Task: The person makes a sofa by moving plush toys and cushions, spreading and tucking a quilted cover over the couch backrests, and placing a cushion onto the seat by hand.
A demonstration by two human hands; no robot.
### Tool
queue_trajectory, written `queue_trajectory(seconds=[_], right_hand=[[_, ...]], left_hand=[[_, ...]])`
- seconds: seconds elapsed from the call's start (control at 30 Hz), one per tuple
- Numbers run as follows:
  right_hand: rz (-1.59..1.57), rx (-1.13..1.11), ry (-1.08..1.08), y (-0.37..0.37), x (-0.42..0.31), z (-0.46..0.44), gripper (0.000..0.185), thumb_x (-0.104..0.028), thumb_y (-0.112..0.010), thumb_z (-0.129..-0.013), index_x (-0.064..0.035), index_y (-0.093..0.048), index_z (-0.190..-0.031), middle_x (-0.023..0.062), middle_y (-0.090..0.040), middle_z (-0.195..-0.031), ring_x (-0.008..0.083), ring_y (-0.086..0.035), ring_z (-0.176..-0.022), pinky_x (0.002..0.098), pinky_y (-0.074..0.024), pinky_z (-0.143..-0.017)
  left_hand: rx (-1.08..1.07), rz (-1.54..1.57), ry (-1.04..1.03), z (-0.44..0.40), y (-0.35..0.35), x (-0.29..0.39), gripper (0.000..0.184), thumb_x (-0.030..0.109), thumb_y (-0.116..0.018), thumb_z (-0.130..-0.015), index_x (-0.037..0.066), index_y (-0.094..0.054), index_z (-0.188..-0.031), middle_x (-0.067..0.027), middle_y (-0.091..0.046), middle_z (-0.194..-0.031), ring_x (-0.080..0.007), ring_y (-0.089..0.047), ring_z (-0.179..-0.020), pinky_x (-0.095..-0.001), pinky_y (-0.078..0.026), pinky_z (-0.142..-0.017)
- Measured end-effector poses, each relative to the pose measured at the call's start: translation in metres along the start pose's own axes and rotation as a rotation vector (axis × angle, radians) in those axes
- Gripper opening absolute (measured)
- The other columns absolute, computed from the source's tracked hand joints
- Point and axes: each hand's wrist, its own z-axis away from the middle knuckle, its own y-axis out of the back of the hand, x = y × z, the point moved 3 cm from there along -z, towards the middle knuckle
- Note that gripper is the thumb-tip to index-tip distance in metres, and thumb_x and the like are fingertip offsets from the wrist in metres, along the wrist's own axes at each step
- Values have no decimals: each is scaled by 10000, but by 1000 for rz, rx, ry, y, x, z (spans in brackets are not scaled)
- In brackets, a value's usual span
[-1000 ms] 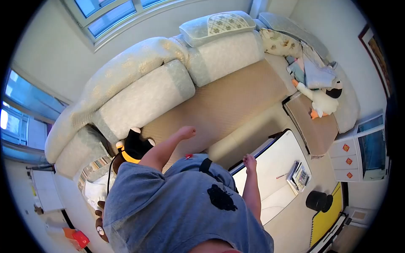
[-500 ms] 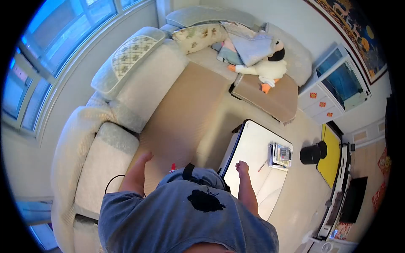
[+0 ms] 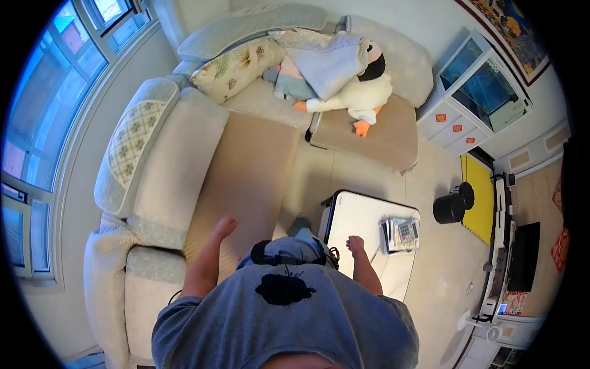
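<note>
My left hand (image 3: 227, 226) is loosely closed, with nothing visible in it, over the brown seat cover (image 3: 236, 172) of the long sofa. On the other side of my body, my right hand (image 3: 355, 244) is also curled closed, and no object shows in it. It is above the near part of the white-topped table (image 3: 351, 215), left of a stack of books and papers (image 3: 399, 235). Neither hand appears to touch the furniture.
A white plush toy (image 3: 356, 95) and folded cloth (image 3: 332, 64) lie on the corner sofa ahead. Right of the table are a black round bin (image 3: 449, 208) and a yellow mat (image 3: 477, 197). A white cabinet (image 3: 452, 126) stands at the right wall. Windows are at the left.
The view has turned right and moved toward the corner sofa. The black-and-orange item seen by my left arm earlier is out of view. Both hands remain apart at my sides.
</note>
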Motion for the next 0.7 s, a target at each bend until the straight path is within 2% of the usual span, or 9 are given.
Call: queue_trajectory(seconds=[0.03, 0.13, 0.2, 0.27, 0.3, 0.37, 0.47, 0.6, 0.7], right_hand=[[1, -16, 26, -1, -26, -20, 163, -192, -548, -752, -54, -549, -839, 68, -573, -681, 141, -535, -522, 259, -427, -443], [29, -62, 173, -8, -102, -76, 164, -189, -534, -770, -44, -550, -843, 67, -570, -675, 134, -529, -523, 249, -421, -447], [-6, -92, 248, -19, -165, -107, 162, -186, -526, -784, -37, -551, -843, 69, -569, -674, 130, -532, -541, 242, -422, -461], [60, -132, 298, -28, -216, -145, 171, -192, -526, -798, -31, -554, -846, 70, -569, -673, 126, -539, -567, 239, -427, -474], [115, -150, 310, -34, -239, -160, 182, -201, -528, -804, -27, -557, -849, 69, -568, -671, 124, -541, -576, 239, -428, -478], [113, -143, 366, -46, -281, -173, 180, -196, -528, -802, -25, -564, -847, 65, -567, -668, 122, -539, -572, 239, -427, -475], [85, -145, 406, -68, -313, -197, 183, -192, -532, -793, -24, -575, -850, 58, -569, -671, 120, -535, -563, 234, -424, -469], [203, -185, 309, -93, -344, -201, 199, -194, -547, -774, -25, -580, -872, 44, -574, -692, 114, -537, -557, 224, -417, -460], [105, -198, 226, -105, -367, -210, 229, -219, -551, -774, -27, -577, -895, 40, -574, -696, 109, -529, -554, 228, -411, -472]], left_hand=[[-52, -9, 46, -6, 6, 0, 304, 294, -497, -785, 13, -600, -837, -188, -591, -865, -338, -554, -857, -413, -441, -748], [41, -15, 105, -40, -25, -75, 316, 294, -463, -786, 12, -595, -843, -195, -593, -842, -339, -558, -832, -420, -438, -743], [4, -15, 119, -57, -24, -69, 328, 301, -454, -785, 14, -594, -861, -198, -595, -831, -340, -561, -821, -421, -437, -744], [-3, 18, 385, -56, -6, -35, 326, 303, -472, -776, 16, -586, -881, -201, -601, -789, -324, -572, -795, -412, -444, -727], [-8, 21, 401, -66, -8, -25, 326, 303, -472, -776, 16, -586, -881, -201, -601, -789, -324, -572, -795, -412, -444, -727], [22, 245, 364, -87, -12, -3, 325, 311, -488, -777, 14, -581, -871, -188, -605, -759, -323, -579, -782, -399, -450, -707], [-18, 332, 256, -107, 19, 77, 329, 332, -498, -782, 23, -579, -860, -174, -608, -768, -330, -579, -775, -400, -450, -693], [5, 203, 141, -155, 28, 84, 350, 362, -492, -790, 33, -580, -868, -169, -609, -786, -345, -576, -774, -412, -449, -694], [-82, 105, 129, -197, 45, 75, 336, 351, -504, -784, 37, -581, -876, -181, -606, -813, -351, -573, -787, -416, -450, -695]])
